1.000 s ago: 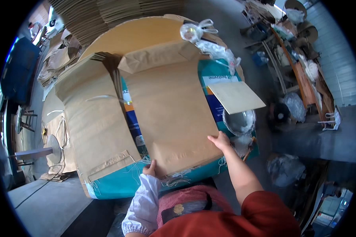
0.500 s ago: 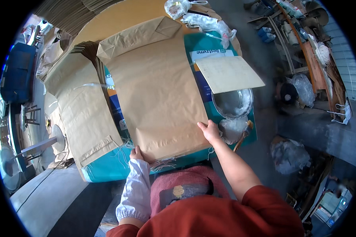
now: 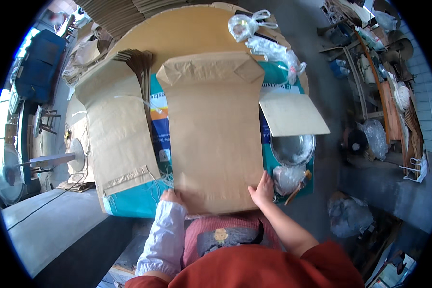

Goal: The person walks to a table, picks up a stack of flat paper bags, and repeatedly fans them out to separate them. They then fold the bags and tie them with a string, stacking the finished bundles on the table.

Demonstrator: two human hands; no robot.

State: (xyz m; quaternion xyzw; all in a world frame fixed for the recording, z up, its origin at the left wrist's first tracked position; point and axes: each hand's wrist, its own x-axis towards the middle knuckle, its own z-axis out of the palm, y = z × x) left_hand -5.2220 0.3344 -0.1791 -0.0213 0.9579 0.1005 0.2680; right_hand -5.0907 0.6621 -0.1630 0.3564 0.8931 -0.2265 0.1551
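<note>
Now both hands, left hand (image 3: 172, 197) and right hand (image 3: 262, 188), grip the brown paper bag (image 3: 213, 134) (near edge).

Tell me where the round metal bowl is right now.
In the head view, the round metal bowl sits on the person's right, just below the loose square cardboard sheet and beside the large brown paper sack.

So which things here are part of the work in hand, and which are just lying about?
In hand:
- flat brown paper sack, near edge held by both hands
- left hand
- right hand
- second brown sack alongside, on the teal sheet

Lying about:
- metal bowl
- cardboard square
- knotted plastic bags
- brush
</note>
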